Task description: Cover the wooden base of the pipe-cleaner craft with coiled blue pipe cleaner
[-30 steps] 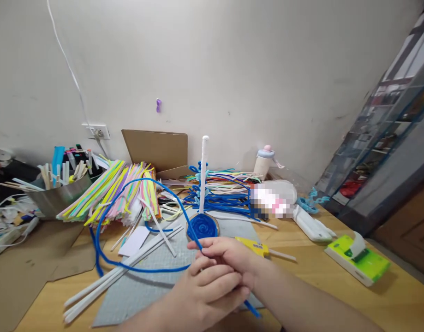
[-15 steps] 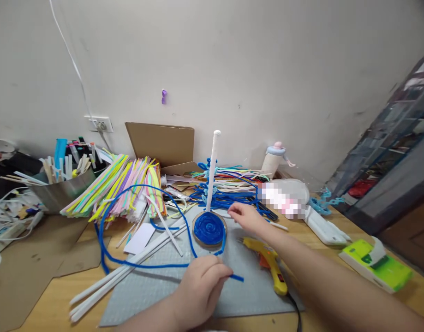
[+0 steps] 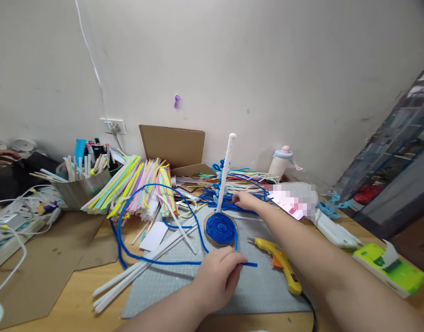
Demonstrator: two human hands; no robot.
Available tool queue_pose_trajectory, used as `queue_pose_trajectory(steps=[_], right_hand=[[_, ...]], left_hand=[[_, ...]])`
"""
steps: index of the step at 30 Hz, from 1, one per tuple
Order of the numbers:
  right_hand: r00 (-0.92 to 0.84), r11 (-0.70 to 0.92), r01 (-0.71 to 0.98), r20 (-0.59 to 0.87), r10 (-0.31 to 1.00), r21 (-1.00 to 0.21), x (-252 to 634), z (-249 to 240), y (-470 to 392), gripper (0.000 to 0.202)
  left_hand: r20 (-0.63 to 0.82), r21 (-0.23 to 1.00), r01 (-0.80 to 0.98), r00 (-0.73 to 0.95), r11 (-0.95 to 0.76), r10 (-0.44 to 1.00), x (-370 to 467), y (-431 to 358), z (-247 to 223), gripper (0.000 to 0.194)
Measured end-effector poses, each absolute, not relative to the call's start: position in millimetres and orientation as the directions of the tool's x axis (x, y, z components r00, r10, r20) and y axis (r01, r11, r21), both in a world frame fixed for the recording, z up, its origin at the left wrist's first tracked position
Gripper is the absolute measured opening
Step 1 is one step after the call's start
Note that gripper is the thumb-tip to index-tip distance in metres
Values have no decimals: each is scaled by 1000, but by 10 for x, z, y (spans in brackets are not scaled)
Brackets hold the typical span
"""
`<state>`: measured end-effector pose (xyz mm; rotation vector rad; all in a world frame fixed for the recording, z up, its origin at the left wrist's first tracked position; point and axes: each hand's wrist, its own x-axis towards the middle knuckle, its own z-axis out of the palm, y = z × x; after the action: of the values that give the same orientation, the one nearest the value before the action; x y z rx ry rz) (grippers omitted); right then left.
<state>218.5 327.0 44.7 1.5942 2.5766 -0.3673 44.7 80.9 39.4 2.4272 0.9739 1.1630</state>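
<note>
My left hand is closed on a long blue pipe cleaner near its end; the rest loops out to the left. Just beyond that hand lies a round cardboard disc with a coiled blue pipe-cleaner spiral on it. A white fuzzy rod stands upright behind the disc, with light-blue pieces beside it. My right hand reaches past the disc to a pile of blue pipe cleaners. Its fingers are curled together, and what they hold, if anything, is hidden.
A yellow glue gun lies under my right forearm on a grey mat. White sticks and bundled pastel pipe cleaners are at left. A bottle and green box are right. Part of another person's hand shows far left.
My right hand has moved away from beside the disc, farther back to the blue pile. My left hand keeps its hold on the pipe cleaner. The view has shifted slightly left.
</note>
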Motion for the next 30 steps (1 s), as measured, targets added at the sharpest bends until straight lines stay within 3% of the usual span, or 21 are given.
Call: queue_pose_trajectory(steps=[8, 16, 24, 30], right_hand=[[-472, 466, 880, -260, 842, -88, 2337, 375, 3231, 29], [-447, 448, 894, -114, 887, -12, 2319, 462, 3219, 28], [-535, 535, 844, -11, 845, -23, 2306, 604, 3245, 22], [-513, 514, 858, 37, 858, -7, 2360, 700, 3218, 23]], left_hand=[[566, 493, 458, 477, -739, 673, 463, 809, 385, 20], [559, 487, 468, 481, -737, 675, 465, 804, 385, 19], [557, 462, 476, 502, -749, 662, 463, 807, 406, 19], [561, 463, 470, 502, -752, 658, 462, 786, 402, 19]])
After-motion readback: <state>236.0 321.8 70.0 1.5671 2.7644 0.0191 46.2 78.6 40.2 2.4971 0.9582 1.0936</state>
